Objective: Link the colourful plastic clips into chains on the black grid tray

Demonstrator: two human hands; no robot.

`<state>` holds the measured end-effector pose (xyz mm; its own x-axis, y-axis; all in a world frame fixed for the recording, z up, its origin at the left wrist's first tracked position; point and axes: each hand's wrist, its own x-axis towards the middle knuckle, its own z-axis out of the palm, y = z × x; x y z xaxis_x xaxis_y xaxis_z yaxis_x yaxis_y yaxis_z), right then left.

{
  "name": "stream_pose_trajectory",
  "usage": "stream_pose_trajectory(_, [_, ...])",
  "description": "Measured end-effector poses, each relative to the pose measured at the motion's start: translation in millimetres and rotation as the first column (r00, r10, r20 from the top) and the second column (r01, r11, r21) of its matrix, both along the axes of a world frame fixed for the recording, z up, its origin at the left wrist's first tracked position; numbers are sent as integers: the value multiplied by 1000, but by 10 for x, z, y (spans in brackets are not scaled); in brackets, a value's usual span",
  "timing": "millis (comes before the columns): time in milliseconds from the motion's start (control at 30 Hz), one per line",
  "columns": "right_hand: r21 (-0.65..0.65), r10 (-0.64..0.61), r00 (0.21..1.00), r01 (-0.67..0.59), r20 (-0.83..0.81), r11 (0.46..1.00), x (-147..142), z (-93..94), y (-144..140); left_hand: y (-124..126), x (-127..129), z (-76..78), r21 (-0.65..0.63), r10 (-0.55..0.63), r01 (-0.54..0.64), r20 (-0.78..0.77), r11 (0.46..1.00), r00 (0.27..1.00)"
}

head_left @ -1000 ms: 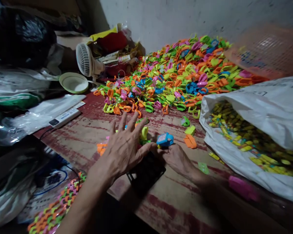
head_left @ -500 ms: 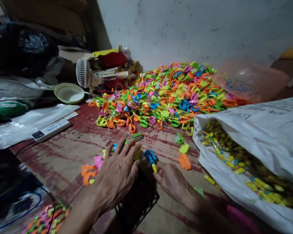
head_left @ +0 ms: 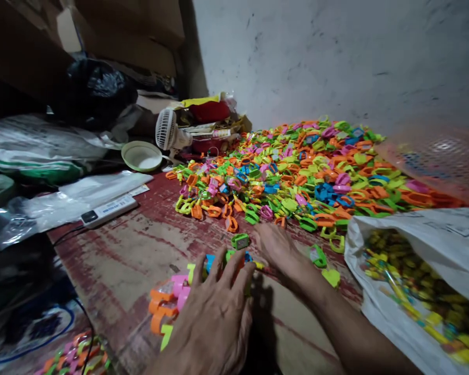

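My left hand (head_left: 221,310) lies palm down with fingers spread over a row of colourful plastic toy watches. Orange toy watches (head_left: 162,311) and pink ones (head_left: 181,289) stick out on its left. Past its fingertips shows a blue toy watch (head_left: 248,257) with a yellow stick-like end (head_left: 259,265). My right hand (head_left: 279,249) is stretched forward by the front edge of a large heap of toy watches (head_left: 289,177). Its fingertips are blurred and partly hidden, so what they touch is unclear. A single green toy watch (head_left: 240,240) lies between the hands and the heap.
At right lies an open white sack (head_left: 359,250) of yellow pieces (head_left: 422,307). Behind it is a pink mesh basket (head_left: 433,156). A small fan (head_left: 167,129), a shallow bowl (head_left: 141,156) and a power strip (head_left: 109,211) are at left. Loose toy watches (head_left: 331,277) lie near my right forearm.
My right hand has let go of the blue toy watch, now beside my left fingertips, and moved forward to the heap. The view has shifted, putting things lower and farther right.
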<state>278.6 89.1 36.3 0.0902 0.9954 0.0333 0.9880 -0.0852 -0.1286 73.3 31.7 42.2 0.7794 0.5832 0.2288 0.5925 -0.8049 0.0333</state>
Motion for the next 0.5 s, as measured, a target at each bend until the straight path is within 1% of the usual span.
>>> stream_pose_trajectory(67, [56,103,994,-105,24,993,26,39,416,13,-11,-53,39,-12,11,25,999,1000])
stream_pose_trajectory(133, [91,210,976,-214,48,973,64,56,785,39,-12,-106,84,-10,3,81,996,997])
stream_pose_trajectory(167, [102,244,968,-250,62,963,90,62,941,57,-6,-127,110,-13,1,110,994,994])
stream_pose_trajectory(233, [125,266,959,-276,94,953,155,75,1191,103,14,-158,165,-20,-5,145,986,989])
stream_pose_trajectory(367, [158,282,948,-304,149,939,321,158,1492,229,40,-259,226,-42,17,106,974,993])
stream_pose_trajectory(500, [136,312,928,-343,204,930,497,249,1628,308,13,-477,299,-85,45,120,953,989])
